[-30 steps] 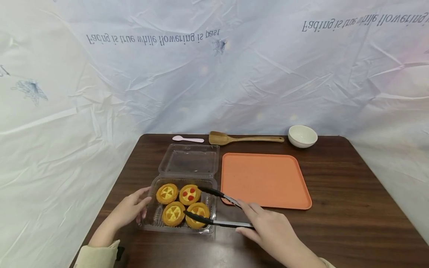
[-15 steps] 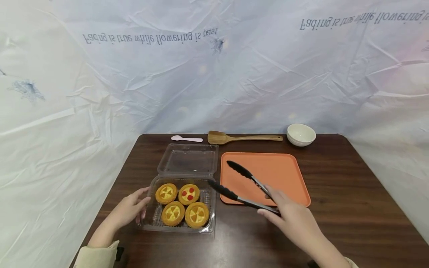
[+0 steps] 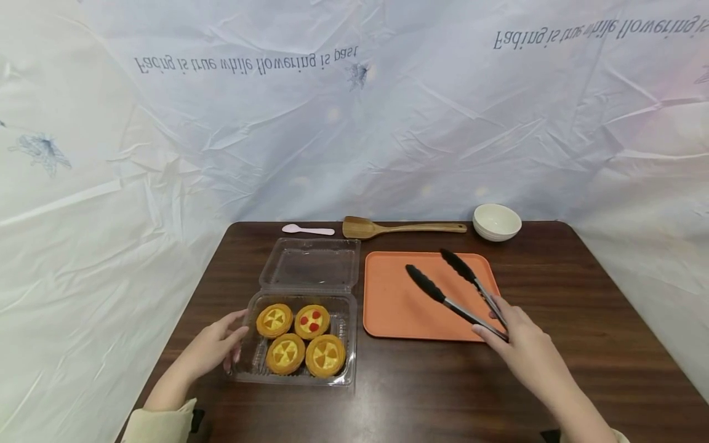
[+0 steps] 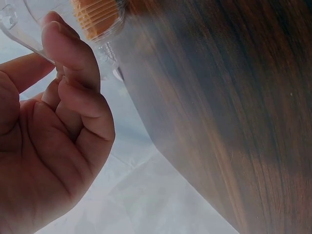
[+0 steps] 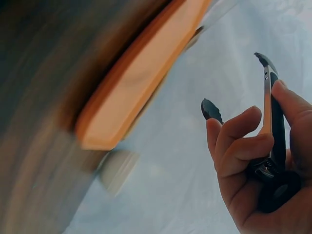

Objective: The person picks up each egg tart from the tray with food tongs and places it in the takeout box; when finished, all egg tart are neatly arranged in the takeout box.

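My left hand (image 3: 209, 346) pinches the left rim of a clear plastic clamshell box (image 3: 350, 329), thumb and fingers at its edge in the left wrist view. Inside the box sit several toy egg tarts; one tart (image 3: 312, 321) has red dots, the others, such as the front right tart (image 3: 325, 355), carry yellow wedges. My right hand (image 3: 532, 357) grips a pair of black-tipped metal tongs (image 3: 425, 283) around its handles. The tongs are spread over the orange tray (image 3: 388, 307), nothing between their tips. In the right wrist view, fingers curl round the tongs' handle end (image 5: 265, 168).
The box's lid (image 3: 311, 264) lies folded back behind it. Along the table's far edge are a pink spoon (image 3: 307, 231), a wooden spatula (image 3: 362, 228) and a white bowl (image 3: 497, 223). Pale printed cloth (image 3: 310, 135) hangs behind the dark wood table (image 3: 421, 394).
My right hand has moved right with the tongs, from over the tarts to above the orange tray. The tarts stay in the box, and my left hand keeps its place.
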The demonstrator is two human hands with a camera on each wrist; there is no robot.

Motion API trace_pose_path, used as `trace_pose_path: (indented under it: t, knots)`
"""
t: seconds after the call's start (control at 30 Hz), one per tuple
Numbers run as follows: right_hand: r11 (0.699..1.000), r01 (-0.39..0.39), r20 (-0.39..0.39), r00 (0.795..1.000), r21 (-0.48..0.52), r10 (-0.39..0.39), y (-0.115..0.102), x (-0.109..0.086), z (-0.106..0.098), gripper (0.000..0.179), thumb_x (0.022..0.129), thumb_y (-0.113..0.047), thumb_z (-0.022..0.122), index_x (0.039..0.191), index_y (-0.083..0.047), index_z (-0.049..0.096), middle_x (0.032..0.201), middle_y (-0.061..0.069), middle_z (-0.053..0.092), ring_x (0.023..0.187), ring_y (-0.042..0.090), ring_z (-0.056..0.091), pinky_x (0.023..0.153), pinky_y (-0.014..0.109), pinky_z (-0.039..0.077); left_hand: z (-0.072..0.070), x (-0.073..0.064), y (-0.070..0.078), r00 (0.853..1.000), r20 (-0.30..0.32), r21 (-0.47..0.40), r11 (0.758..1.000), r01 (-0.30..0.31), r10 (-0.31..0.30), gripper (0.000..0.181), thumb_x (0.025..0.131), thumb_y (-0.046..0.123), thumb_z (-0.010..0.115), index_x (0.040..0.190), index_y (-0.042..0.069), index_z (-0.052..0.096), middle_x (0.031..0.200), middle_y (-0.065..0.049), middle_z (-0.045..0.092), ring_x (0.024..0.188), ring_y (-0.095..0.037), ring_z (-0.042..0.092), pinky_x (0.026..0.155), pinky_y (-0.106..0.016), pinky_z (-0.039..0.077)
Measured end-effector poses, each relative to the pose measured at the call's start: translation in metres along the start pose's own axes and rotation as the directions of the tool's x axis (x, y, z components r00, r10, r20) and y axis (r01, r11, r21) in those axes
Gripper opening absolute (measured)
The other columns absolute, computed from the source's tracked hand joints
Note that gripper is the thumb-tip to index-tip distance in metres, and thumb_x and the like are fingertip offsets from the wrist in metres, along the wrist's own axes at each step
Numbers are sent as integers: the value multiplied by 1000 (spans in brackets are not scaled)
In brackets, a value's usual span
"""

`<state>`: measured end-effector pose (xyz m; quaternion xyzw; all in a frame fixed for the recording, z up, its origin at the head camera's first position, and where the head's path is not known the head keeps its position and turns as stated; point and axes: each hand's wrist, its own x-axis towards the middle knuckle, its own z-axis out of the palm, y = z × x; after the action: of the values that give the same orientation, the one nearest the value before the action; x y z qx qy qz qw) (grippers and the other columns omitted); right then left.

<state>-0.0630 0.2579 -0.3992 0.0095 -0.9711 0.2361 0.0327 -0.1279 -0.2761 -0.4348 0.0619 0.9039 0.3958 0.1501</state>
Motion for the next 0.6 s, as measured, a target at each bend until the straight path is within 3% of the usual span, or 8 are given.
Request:
trace_pose_path:
  t: [0.17, 0.37, 0.6]
  knots:
    - [997, -67, -5, 998, -23, 67, 22, -3, -6, 95, 90, -62, 53, 142, 13, 29, 122, 36, 46, 103, 52, 52, 69, 61, 45, 0, 0, -1, 1000, 7, -7, 1000, -1, 1, 48, 103, 19, 48, 144, -1, 34, 59, -5, 56, 47, -24, 53, 49, -38, 48]
    - [991, -128, -17, 992, -25, 127, 43, -5, -15, 93, 95, -56, 50, 141, 20, 19, 107, 32, 47, 87, 44, 56, 58, 52, 45, -1, 0, 0, 1000, 6, -1, 1000, -4, 4, 47, 103, 19, 48, 144, -1, 35, 59, -6, 56, 47, -24, 53, 48, -38, 49]
    - [973, -228, 17, 973, -29, 228, 72, -1, -24, 97, 98, -56, 42, 139, 26, 8, 108, 46, 37, 90, 59, 49, 61, 63, 41, 0, 0, -2, 1000, 6, -2, 1000, -2, 2, 48, 103, 19, 49, 144, -1, 35, 59, -5, 56, 47, -24, 53, 48, -38, 48]
